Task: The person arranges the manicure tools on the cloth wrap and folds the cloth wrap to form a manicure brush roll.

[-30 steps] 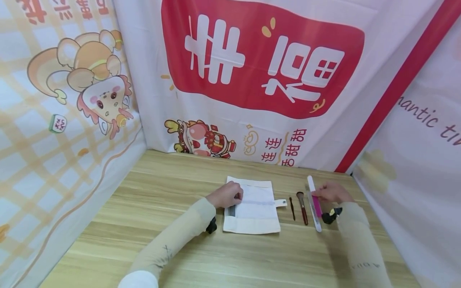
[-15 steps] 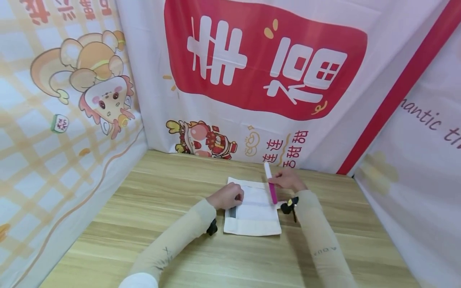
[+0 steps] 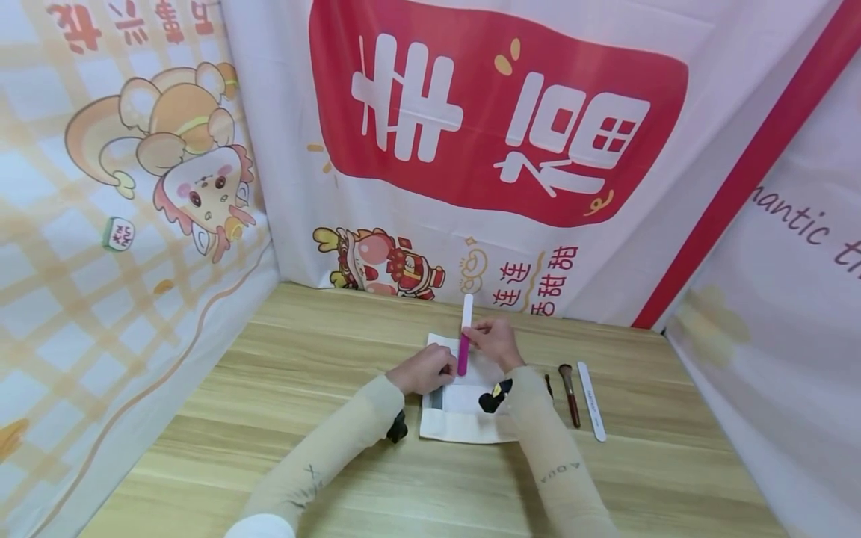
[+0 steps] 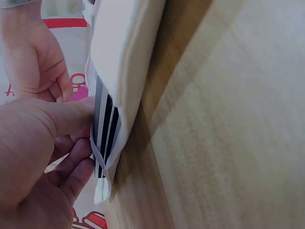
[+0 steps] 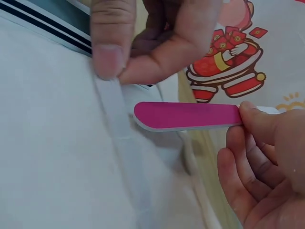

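Observation:
A white fabric case [image 3: 464,427] lies unfolded on the table. My left hand [image 3: 422,368] is at its left part; in the right wrist view the thumb and forefinger pinch a whitish elastic band [image 5: 119,129] that runs across the case. Above the case, my right hand [image 3: 496,342] holds a nail file [image 5: 190,115] by its middle between thumb and fingers. One end of the file is magenta, the other white. The magenta end points at the band, close to the left fingertips. Flat dark-and-light striped pieces [image 4: 106,126] sit in the case beside the left fingers.
Right of the case lie a makeup brush [image 3: 570,396], a long white nail file [image 3: 592,402] and a small dark slim tool [image 3: 548,385], partly hidden by the right sleeve. Printed cloth walls [image 3: 578,261] enclose the wooden table [image 3: 377,478].
My right hand has picked up the magenta-and-white nail file from beside the white one and carried it left over the case. The left hand has stayed in place.

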Demonstrator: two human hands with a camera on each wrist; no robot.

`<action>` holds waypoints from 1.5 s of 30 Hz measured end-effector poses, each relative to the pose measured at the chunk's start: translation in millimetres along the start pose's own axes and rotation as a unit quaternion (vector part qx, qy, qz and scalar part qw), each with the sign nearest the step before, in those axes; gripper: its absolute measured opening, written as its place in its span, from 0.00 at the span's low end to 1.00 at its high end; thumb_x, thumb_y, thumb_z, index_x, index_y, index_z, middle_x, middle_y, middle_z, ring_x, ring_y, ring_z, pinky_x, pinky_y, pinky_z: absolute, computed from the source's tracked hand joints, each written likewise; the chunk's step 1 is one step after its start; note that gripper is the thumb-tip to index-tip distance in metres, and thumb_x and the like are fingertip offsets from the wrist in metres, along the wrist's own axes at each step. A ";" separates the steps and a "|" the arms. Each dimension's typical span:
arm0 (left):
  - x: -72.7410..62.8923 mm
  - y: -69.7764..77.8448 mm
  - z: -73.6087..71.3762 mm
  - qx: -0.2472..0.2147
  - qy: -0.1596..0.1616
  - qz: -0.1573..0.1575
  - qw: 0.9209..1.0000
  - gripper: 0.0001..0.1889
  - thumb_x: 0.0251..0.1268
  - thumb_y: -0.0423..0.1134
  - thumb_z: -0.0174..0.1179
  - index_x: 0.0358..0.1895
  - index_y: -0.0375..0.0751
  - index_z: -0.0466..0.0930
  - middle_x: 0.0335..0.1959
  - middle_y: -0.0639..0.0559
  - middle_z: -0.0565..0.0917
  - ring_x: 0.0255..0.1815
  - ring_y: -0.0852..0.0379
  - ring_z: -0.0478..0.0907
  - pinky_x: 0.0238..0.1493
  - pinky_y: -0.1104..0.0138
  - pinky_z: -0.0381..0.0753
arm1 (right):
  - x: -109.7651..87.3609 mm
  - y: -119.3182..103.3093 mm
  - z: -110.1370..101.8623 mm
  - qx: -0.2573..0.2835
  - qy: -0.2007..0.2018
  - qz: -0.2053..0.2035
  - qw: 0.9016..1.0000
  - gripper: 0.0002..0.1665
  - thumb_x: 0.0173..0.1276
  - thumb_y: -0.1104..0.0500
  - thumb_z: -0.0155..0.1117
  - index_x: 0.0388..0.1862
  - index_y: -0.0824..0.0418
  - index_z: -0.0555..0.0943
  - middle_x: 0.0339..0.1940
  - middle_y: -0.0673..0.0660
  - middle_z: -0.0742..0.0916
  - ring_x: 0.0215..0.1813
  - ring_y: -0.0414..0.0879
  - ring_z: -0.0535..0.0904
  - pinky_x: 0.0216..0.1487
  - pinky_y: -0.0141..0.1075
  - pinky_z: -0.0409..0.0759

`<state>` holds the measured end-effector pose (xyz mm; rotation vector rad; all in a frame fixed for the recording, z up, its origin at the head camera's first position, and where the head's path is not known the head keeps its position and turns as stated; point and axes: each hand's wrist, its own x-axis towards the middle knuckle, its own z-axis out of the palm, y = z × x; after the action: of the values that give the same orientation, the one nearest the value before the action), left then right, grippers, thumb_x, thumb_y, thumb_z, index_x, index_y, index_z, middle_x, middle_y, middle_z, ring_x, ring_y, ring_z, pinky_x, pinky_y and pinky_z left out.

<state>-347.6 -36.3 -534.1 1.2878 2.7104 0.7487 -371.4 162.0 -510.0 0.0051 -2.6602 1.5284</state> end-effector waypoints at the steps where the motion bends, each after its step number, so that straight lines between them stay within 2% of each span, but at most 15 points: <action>1: 0.3 -0.8 0.5 -0.002 -0.004 -0.005 1.000 0.12 0.72 0.33 0.65 0.27 0.47 0.85 0.24 0.57 0.82 0.29 0.62 0.76 0.38 0.69 0.77 | -0.6 1.5 2.2 0.006 -0.005 0.000 1.000 0.10 0.69 0.57 0.76 0.39 0.65 0.91 0.29 0.56 0.91 0.29 0.41 0.84 0.31 0.30 0.78; 5: -2.2 1.7 -1.6 -0.007 -0.003 -0.007 1.000 0.14 0.74 0.33 0.64 0.25 0.46 0.83 0.22 0.58 0.79 0.27 0.64 0.72 0.36 0.72 0.73 | -3.7 5.6 7.6 0.013 -0.025 0.007 1.000 0.11 0.70 0.57 0.75 0.39 0.65 0.90 0.29 0.55 0.90 0.30 0.40 0.82 0.33 0.29 0.79; 7: -6.1 19.1 -13.7 0.008 -0.020 -0.029 0.999 0.12 0.74 0.32 0.64 0.27 0.40 0.85 0.23 0.54 0.81 0.28 0.61 0.74 0.38 0.69 0.75 | -4.5 6.3 8.1 0.002 -0.031 0.014 0.999 0.11 0.70 0.55 0.75 0.38 0.64 0.90 0.28 0.53 0.89 0.30 0.40 0.80 0.34 0.30 0.77; 8: -6.7 20.3 -15.0 0.007 -0.019 -0.028 0.999 0.12 0.74 0.32 0.64 0.27 0.40 0.85 0.23 0.56 0.80 0.28 0.63 0.73 0.38 0.71 0.74 | -5.2 6.2 7.6 -0.001 -0.037 0.021 0.999 0.11 0.71 0.55 0.75 0.38 0.63 0.90 0.29 0.53 0.89 0.31 0.40 0.80 0.34 0.30 0.77; 14: -6.7 19.1 -15.8 -0.004 -0.024 -0.051 0.998 0.11 0.75 0.34 0.64 0.30 0.42 0.87 0.26 0.58 0.82 0.31 0.62 0.76 0.41 0.71 0.77 | -9.6 2.8 4.4 -0.006 -0.078 0.048 0.996 0.08 0.71 0.57 0.74 0.36 0.62 0.89 0.30 0.54 0.90 0.33 0.42 0.82 0.37 0.31 0.77; 18: -7.9 18.4 -15.4 -0.003 -0.020 -0.051 0.998 0.11 0.75 0.33 0.64 0.29 0.41 0.86 0.26 0.57 0.82 0.31 0.61 0.75 0.41 0.70 0.77 | -14.8 0.1 4.2 0.006 -0.113 0.069 0.991 0.04 0.71 0.63 0.73 0.37 0.64 0.89 0.37 0.57 0.93 0.35 0.42 0.85 0.37 0.31 0.82; 22: -9.1 17.4 -14.8 -0.005 -0.019 -0.055 0.998 0.11 0.75 0.32 0.64 0.30 0.41 0.86 0.26 0.56 0.82 0.31 0.61 0.75 0.41 0.71 0.77 | -19.0 -0.5 4.7 -0.010 -0.139 0.085 0.987 0.04 0.72 0.65 0.71 0.39 0.64 0.91 0.43 0.58 0.94 0.36 0.43 0.87 0.39 0.33 0.86; 28: -13.1 17.6 -16.1 0.009 -0.002 -0.061 0.998 0.06 0.72 0.32 0.65 0.36 0.44 0.89 0.33 0.56 0.86 0.35 0.61 0.78 0.45 0.70 0.80 | -19.8 -3.9 2.5 -0.054 -0.168 0.089 0.980 0.06 0.71 0.61 0.73 0.39 0.63 0.92 0.36 0.56 0.93 0.32 0.44 0.88 0.38 0.35 0.88; 31: -19.7 23.6 -19.1 0.032 -0.004 -0.055 0.998 0.05 0.69 0.33 0.66 0.38 0.46 0.90 0.37 0.56 0.86 0.39 0.61 0.78 0.49 0.68 0.81 | -18.1 -11.0 -2.0 -0.110 -0.179 0.070 0.975 0.10 0.69 0.55 0.76 0.36 0.61 0.91 0.31 0.54 0.92 0.32 0.43 0.86 0.37 0.33 0.85; 33: -26.5 31.3 -21.7 0.047 -0.013 -0.048 0.998 0.04 0.69 0.34 0.67 0.39 0.47 0.91 0.38 0.57 0.86 0.42 0.61 0.77 0.51 0.67 0.80 | -15.4 -16.9 -6.2 -0.162 -0.179 0.034 0.970 0.11 0.69 0.52 0.76 0.34 0.60 0.91 0.30 0.53 0.92 0.33 0.43 0.84 0.38 0.33 0.82; 36: -37.1 45.2 -24.0 0.063 -0.033 -0.027 0.997 0.04 0.68 0.36 0.68 0.41 0.47 0.91 0.40 0.57 0.86 0.45 0.60 0.76 0.55 0.64 0.78 | -8.4 -24.3 -10.8 -0.215 -0.166 -0.037 0.962 0.10 0.68 0.54 0.76 0.35 0.61 0.89 0.34 0.55 0.92 0.39 0.46 0.84 0.43 0.37 0.81; 38: -43.0 53.5 -23.9 0.068 -0.044 -0.014 0.997 0.05 0.68 0.37 0.69 0.42 0.47 0.92 0.40 0.57 0.86 0.45 0.60 0.76 0.56 0.64 0.77 | -2.5 -27.1 -12.4 -0.220 -0.167 -0.080 0.958 0.10 0.69 0.58 0.75 0.43 0.64 0.89 0.42 0.59 0.93 0.46 0.50 0.87 0.51 0.41 0.84; 40: -47.5 60.6 -22.0 0.075 -0.055 0.002 0.996 0.05 0.68 0.37 0.69 0.43 0.46 0.92 0.40 0.56 0.87 0.45 0.60 0.75 0.56 0.64 0.76 | 2.7 -27.8 -13.2 -0.213 -0.174 -0.108 0.955 0.17 0.70 0.61 0.73 0.53 0.68 0.86 0.51 0.64 0.91 0.54 0.56 0.88 0.60 0.47 0.85; 43: -51.6 67.7 -16.8 0.095 -0.063 0.028 0.993 0.05 0.69 0.38 0.68 0.43 0.46 0.92 0.40 0.55 0.88 0.43 0.61 0.76 0.54 0.66 0.77 | 7.4 -24.7 -14.5 -0.216 -0.190 -0.128 0.949 0.27 0.73 0.62 0.69 0.68 0.69 0.79 0.65 0.68 0.86 0.66 0.61 0.84 0.69 0.53 0.80; 45: -52.7 70.2 -12.6 0.106 -0.064 0.042 0.991 0.05 0.69 0.38 0.68 0.42 0.46 0.93 0.40 0.55 0.88 0.43 0.61 0.77 0.54 0.67 0.77 | 8.6 -20.2 -15.4 -0.219 -0.198 -0.133 0.946 0.30 0.75 0.63 0.67 0.73 0.69 0.75 0.71 0.68 0.82 0.71 0.63 0.80 0.73 0.55 0.76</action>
<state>-265.9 -42.8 -500.2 1.4461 2.7049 0.3767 -378.2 165.4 -484.4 0.6826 -3.0785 0.9070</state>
